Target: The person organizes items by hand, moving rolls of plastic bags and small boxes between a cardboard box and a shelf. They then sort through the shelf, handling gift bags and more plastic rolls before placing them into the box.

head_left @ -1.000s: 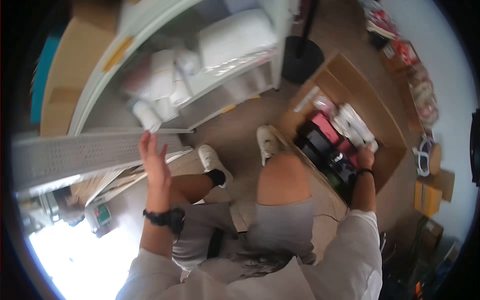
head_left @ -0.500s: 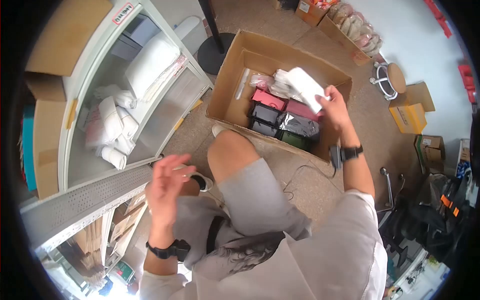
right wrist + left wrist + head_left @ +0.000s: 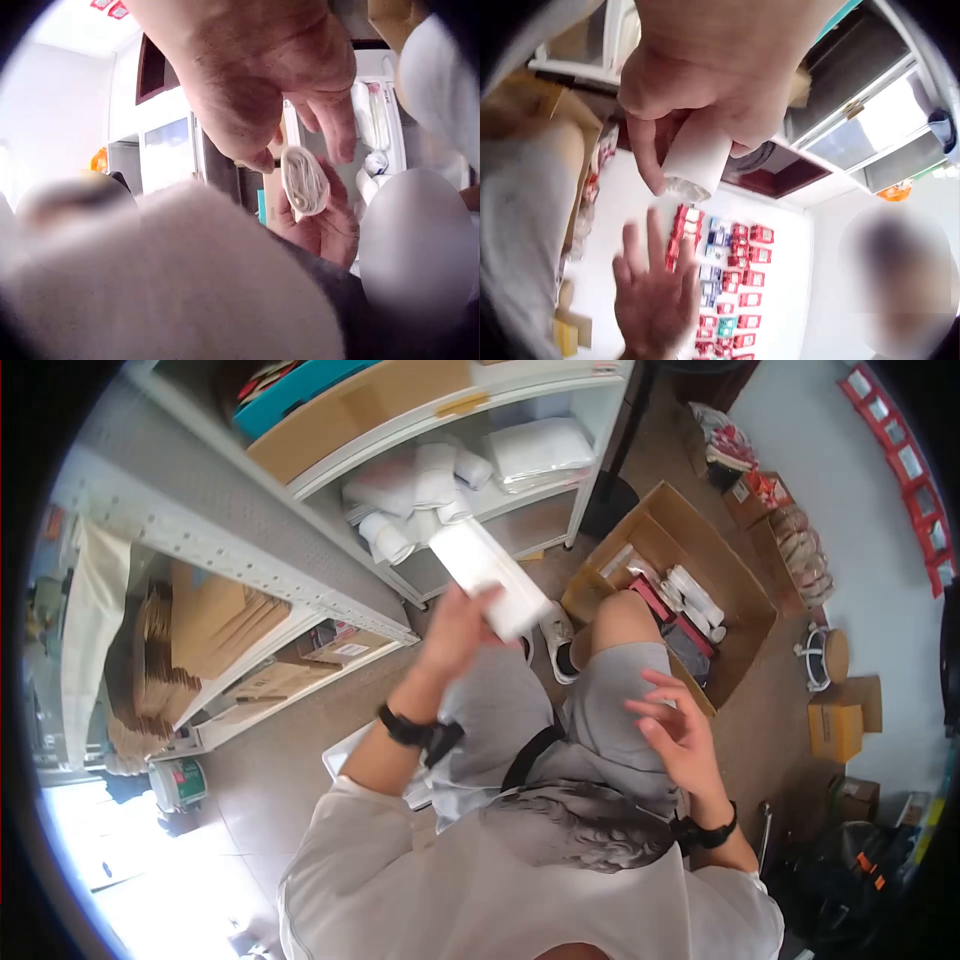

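My left hand (image 3: 455, 635) grips a white roll (image 3: 490, 575) in front of the low shelf. Seen end-on in the right wrist view, the roll (image 3: 306, 182) shows thin layers folded inside it. In the left wrist view its end (image 3: 692, 169) sticks out between thumb and fingers. Over my right thigh hangs my right hand (image 3: 682, 738), fingers spread and holding nothing. Similar white rolls (image 3: 385, 538) lie on the shelf beyond the left hand. To the right, an open cardboard box (image 3: 740, 665) holds more white rolls (image 3: 695, 595) beside pink and dark packs (image 3: 688, 638).
A flat white stack (image 3: 540, 452) lies on the same shelf (image 3: 520, 500). Left of me, a perforated rack holds brown cardboard sheets (image 3: 215, 625). A round-topped stool (image 3: 825, 658) and a yellow box (image 3: 835, 730) stand by the right wall. A black stand base (image 3: 608, 503) is behind the cardboard box.
The right hand lifted a white roll out of the cardboard box and came back over the thigh. The left hand, empty before, now holds a white roll. The head view has swung toward the shelf.
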`<state>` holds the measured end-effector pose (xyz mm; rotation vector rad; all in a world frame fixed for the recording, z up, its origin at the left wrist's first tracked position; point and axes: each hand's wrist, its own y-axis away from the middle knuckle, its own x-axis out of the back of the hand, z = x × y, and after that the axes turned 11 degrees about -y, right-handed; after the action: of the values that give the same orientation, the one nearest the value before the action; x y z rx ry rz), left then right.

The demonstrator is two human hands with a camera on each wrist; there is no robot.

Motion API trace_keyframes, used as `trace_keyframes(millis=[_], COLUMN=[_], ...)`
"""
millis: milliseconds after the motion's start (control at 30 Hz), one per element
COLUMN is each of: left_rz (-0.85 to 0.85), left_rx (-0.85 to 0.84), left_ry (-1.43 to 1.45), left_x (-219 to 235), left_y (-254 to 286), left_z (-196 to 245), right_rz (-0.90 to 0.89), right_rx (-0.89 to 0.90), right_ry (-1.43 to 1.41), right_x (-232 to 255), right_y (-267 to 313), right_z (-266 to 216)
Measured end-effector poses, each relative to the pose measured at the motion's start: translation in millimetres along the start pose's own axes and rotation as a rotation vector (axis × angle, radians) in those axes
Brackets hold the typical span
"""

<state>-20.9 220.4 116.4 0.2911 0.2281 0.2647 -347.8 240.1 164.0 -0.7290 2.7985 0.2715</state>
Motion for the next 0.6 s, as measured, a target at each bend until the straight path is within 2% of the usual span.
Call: trace_keyframes(millis=[33, 67, 133, 200, 267, 333, 400, 433, 467, 533, 600], left_rz=[0.105, 0.243, 0.428, 0.411, 0.444, 0.47, 0.724, 0.623, 0.611, 0.802, 0.791], left_rx=[-0.072, -0.002, 0.001, 0.064, 0.073, 0.082, 0.109, 0.149, 0.143, 0.114, 0.091], left_ry=[-0.042, -0.118, -0.17, -0.165, -0.16, -0.153, -0.356, -0.485, -0.474, -0.995, -0.991], left_x=[31, 54, 114, 170, 206, 216, 213, 216, 210, 200, 202], left_y=[-27, -35, -74, -121, -171, -199, -217, -211, -203, -191, -187], left_z=[-2, 16, 15, 1, -20, -33, -37, -29, -25, -23, -39], right_rz=[-0.009, -0.013, 0.018, 0.054, 0.094, 0.136, 0.108, 0.103, 0.111, 0.11, 0.129], right_rx=[-0.038, -0.077, -0.087, -0.085, -0.057, -0.014, 0.033, 0.046, 0.051, 0.036, 0.021], right_ry=[0.091, 0.183, 0.208, 0.223, 0.314, 0.357, 0.404, 0.414, 0.427, 0.423, 0.393], right_x=[0, 0, -9, -19, -33, -53, -63, -71, -75, -81, -84], right_y=[8, 15, 33, 43, 52, 55, 54, 52, 51, 51, 53], right_z=[-4, -10, -28, -48, -68, -81, -92, -95, -98, -98, -96])
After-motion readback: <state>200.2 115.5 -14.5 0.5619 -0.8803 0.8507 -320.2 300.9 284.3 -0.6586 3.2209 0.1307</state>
